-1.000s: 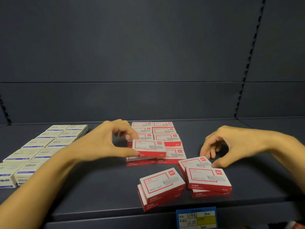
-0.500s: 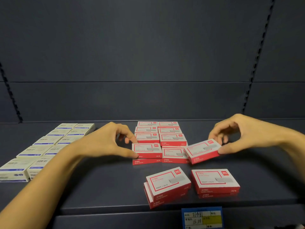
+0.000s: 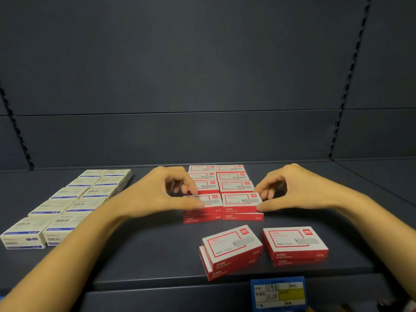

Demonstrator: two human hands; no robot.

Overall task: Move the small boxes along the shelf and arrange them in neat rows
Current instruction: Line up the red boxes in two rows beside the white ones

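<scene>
Small red-and-white boxes stand in two columns [image 3: 231, 176] running back along the dark shelf [image 3: 157, 251]. At the front of the left column my left hand [image 3: 157, 194] pinches the top box [image 3: 211, 200] of a two-high stack. My right hand [image 3: 292, 190] grips the top box [image 3: 242, 199] of the front stack in the right column, thumb on its front right corner. Nearer the shelf edge sit two loose stacks: a skewed one [image 3: 229, 246] and a straighter one [image 3: 292, 242].
Cream boxes with blue print [image 3: 65, 203] fill two columns on the left of the shelf. A blue and yellow price label [image 3: 279, 293] hangs on the front lip. The dark back panel rises behind the rows.
My right hand carried a red box from the front right area leftward and set it on the front stack of the right column. My left hand stayed on its box.
</scene>
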